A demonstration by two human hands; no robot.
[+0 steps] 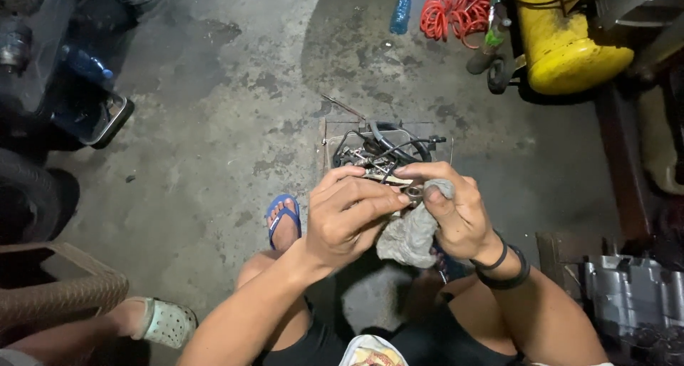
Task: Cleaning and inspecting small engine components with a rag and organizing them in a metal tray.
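My left hand (349, 216) and my right hand (452, 209) meet in front of me over a small metal part (411, 191). My right hand grips that part together with a grey rag (410, 234) that hangs below it. Fingertips of my left hand pinch the part from the left side. Black bands circle my right wrist. Just beyond the hands, a shallow metal tray (329, 143) on the concrete floor holds black cables and small metal parts.
My foot in a blue sandal (283, 220) rests on the floor. Another person's foot in a pale clog (165, 323) is at lower left beside a wicker stool (60, 280). A yellow tank (563, 42), orange coiled hose (456, 9), blue bottle (401, 8) and engine casing (634, 298) stand around.
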